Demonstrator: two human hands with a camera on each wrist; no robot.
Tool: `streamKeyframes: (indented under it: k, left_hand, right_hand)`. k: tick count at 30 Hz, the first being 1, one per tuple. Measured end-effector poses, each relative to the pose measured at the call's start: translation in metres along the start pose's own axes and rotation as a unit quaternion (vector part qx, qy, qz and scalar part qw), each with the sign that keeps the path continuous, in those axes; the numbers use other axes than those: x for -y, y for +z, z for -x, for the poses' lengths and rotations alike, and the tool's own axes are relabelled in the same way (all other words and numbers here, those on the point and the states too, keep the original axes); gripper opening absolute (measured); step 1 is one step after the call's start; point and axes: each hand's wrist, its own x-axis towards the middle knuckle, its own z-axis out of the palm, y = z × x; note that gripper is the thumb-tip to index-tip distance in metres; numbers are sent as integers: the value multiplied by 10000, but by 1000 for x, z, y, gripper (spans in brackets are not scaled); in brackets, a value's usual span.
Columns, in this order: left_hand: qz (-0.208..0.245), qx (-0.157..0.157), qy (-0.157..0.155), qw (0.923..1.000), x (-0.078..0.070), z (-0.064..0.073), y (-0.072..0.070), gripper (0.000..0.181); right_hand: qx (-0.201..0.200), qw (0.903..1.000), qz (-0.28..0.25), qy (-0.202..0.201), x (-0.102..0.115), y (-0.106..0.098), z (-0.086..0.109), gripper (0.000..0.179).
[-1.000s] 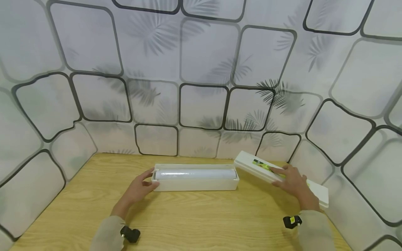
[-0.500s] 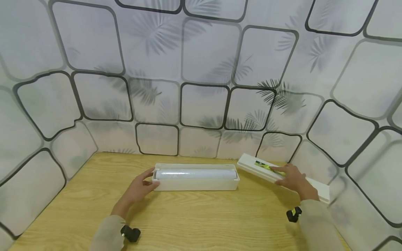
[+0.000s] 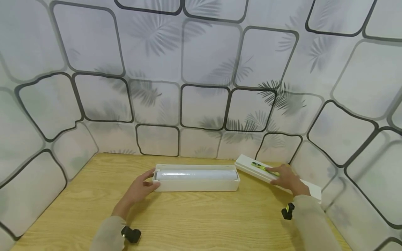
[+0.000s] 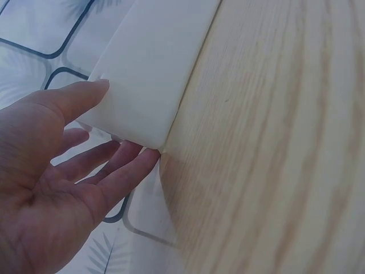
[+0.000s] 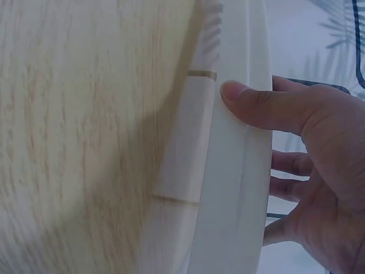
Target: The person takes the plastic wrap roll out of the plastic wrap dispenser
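Observation:
A long white box (image 3: pixel 198 185) lies on the wooden table with its top off. Inside it is a shiny pale roll (image 3: pixel 196 174), apparently of plastic wrap. My left hand (image 3: pixel 138 188) grips the box's left end; in the left wrist view the thumb lies on the white wall (image 4: pixel 148 74), fingertips at the end's lower edge. To the right, my right hand (image 3: pixel 287 177) holds a long white lid (image 3: pixel 251 166) with a green-and-yellow label, set slantwise. The right wrist view shows the thumb on one side of the lid (image 5: pixel 234 171), fingers behind it. Whether the lid touches the table is unclear.
The wood-grain table (image 3: pixel 188 219) stretches in front of the box. Patterned cloth (image 3: pixel 204 104) with dark outlines and leaf shapes rises behind and at both sides. The lid's far right end comes close to the right-hand cloth.
My right hand, with the lid, first shifted slightly right, then moved back left; the lid's right end is now farther from me. My left hand and the box have stayed in place.

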Motion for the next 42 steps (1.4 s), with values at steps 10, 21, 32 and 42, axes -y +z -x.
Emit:
streamKeyframes:
  k: [10,21,32,42]
  left_hand:
    - [22,-65,-114,9999,0,-1,1,73]
    - [55,-118,-69,9999,0,2,5,72]
    - [-42,-134,-177,9997,-4,7,6,73]
    - [-80,-129,-139,9998,-3,5,5,73]
  right_hand:
    - [459,9971,-183,573,3,6,-8,62]
    - [710,9949,-297,651,4,10,-15,65]
    - [502,9974,-409,326,-2,19,-14,67]
    - [600,9974,-390,87,-2,19,-16,65]
